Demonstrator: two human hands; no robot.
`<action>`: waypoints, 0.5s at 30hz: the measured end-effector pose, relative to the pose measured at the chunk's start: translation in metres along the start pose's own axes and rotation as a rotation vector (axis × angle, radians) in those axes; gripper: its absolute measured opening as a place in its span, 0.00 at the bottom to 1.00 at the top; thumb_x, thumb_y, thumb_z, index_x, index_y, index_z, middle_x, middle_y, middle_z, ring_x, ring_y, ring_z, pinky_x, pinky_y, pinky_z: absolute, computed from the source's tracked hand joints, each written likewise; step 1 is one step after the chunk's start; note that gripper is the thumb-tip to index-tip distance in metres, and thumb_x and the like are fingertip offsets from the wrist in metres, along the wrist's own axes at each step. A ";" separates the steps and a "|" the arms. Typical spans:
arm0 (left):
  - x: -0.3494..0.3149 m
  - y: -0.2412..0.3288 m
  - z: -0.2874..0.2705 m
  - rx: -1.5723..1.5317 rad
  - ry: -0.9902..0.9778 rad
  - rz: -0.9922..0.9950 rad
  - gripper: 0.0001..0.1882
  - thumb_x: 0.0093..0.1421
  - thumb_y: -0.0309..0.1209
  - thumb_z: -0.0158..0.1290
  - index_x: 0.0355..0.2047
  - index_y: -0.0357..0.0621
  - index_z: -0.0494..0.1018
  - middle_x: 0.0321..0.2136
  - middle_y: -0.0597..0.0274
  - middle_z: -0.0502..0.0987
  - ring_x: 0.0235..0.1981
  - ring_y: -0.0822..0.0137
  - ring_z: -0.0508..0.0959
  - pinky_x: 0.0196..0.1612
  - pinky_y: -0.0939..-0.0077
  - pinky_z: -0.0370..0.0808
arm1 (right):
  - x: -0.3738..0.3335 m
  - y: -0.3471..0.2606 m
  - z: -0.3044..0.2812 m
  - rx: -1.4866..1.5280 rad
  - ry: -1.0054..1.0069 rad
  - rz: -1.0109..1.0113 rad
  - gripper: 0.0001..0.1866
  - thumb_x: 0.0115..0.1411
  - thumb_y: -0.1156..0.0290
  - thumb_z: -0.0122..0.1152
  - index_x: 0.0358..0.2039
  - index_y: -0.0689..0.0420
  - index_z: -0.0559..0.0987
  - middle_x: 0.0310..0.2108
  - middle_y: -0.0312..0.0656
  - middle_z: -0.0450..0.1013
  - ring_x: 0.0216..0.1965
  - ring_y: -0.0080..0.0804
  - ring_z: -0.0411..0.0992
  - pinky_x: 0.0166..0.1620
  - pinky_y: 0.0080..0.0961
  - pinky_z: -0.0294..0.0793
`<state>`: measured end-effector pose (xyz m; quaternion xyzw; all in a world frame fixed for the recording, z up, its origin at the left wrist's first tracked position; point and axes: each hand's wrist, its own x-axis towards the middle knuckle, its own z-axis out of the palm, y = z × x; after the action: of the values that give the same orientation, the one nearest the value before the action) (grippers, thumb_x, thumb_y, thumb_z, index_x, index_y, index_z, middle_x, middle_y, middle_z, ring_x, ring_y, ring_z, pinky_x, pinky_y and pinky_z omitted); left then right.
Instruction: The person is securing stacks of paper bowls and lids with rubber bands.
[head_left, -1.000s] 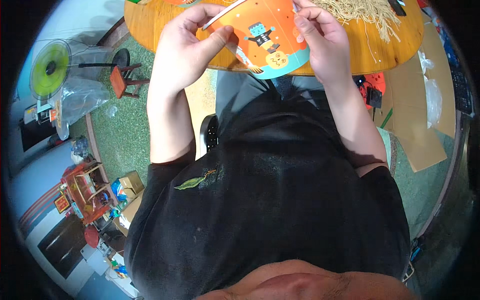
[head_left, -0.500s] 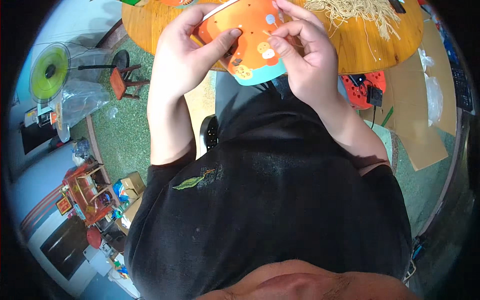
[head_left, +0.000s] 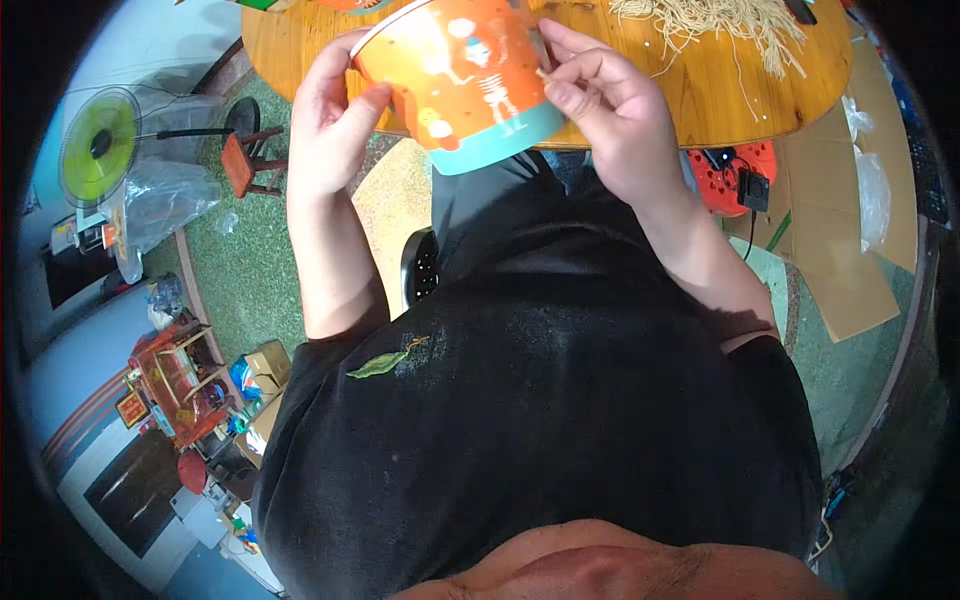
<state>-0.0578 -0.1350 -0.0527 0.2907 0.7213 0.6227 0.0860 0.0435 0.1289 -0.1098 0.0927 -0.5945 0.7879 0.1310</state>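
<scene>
An orange paper tub (head_left: 460, 85) with a teal band and printed cartoon figures, among them a skeleton, is held tilted above the table's near edge. My left hand (head_left: 338, 125) grips its left side, thumb on the printed wall and the other fingers partly hidden behind. At the tub's right side is my right hand (head_left: 615, 100), its thumb and index finger pinched together on a small pale tip, seemingly the end of a strand. Whether its other fingers also support the tub I cannot tell.
Pale loose yarn (head_left: 710, 28) lies heaped on the round wooden table (head_left: 700, 105). Below the table on the right are a red perforated stool (head_left: 715, 180) and flattened cardboard (head_left: 825, 230). To the left stand a green fan (head_left: 100, 145) and a small wooden chair (head_left: 240, 163).
The tub has turned round, so the skeleton print now faces me, and it has shifted slightly left. My left hand has moved left and regripped; my right hand's pinch stays nearly in place.
</scene>
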 end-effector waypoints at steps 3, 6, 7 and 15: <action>-0.002 -0.001 -0.003 0.112 0.041 0.083 0.26 0.57 0.13 0.50 0.59 0.32 0.69 0.50 0.59 0.76 0.55 0.68 0.73 0.63 0.72 0.66 | -0.003 -0.010 0.005 -0.241 -0.061 -0.079 0.03 0.67 0.80 0.61 0.40 0.66 0.79 0.68 0.55 0.64 0.68 0.42 0.66 0.68 0.34 0.65; -0.009 0.003 0.000 0.213 0.055 0.057 0.27 0.57 0.14 0.51 0.59 0.31 0.69 0.50 0.58 0.77 0.55 0.68 0.74 0.61 0.73 0.69 | -0.006 -0.026 0.012 -0.340 -0.077 -0.086 0.03 0.64 0.80 0.64 0.37 0.64 0.79 0.67 0.54 0.66 0.66 0.41 0.69 0.65 0.33 0.69; -0.011 0.006 0.001 0.217 0.061 0.054 0.27 0.57 0.14 0.51 0.59 0.31 0.69 0.50 0.58 0.77 0.55 0.68 0.74 0.61 0.73 0.69 | -0.007 -0.029 0.014 -0.382 -0.078 -0.073 0.02 0.63 0.80 0.65 0.36 0.63 0.80 0.66 0.54 0.67 0.65 0.41 0.70 0.64 0.33 0.70; 0.007 0.049 0.020 0.187 0.065 -0.170 0.22 0.56 0.19 0.67 0.52 0.30 0.77 0.41 0.57 0.84 0.41 0.70 0.83 0.45 0.75 0.80 | -0.014 -0.025 0.025 -0.657 -0.110 -0.340 0.05 0.56 0.79 0.70 0.31 0.62 0.80 0.63 0.58 0.70 0.61 0.49 0.73 0.63 0.36 0.71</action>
<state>-0.0381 -0.1121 -0.0083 0.2150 0.8006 0.5524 0.0872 0.0644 0.1103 -0.0842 0.1856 -0.7978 0.5160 0.2506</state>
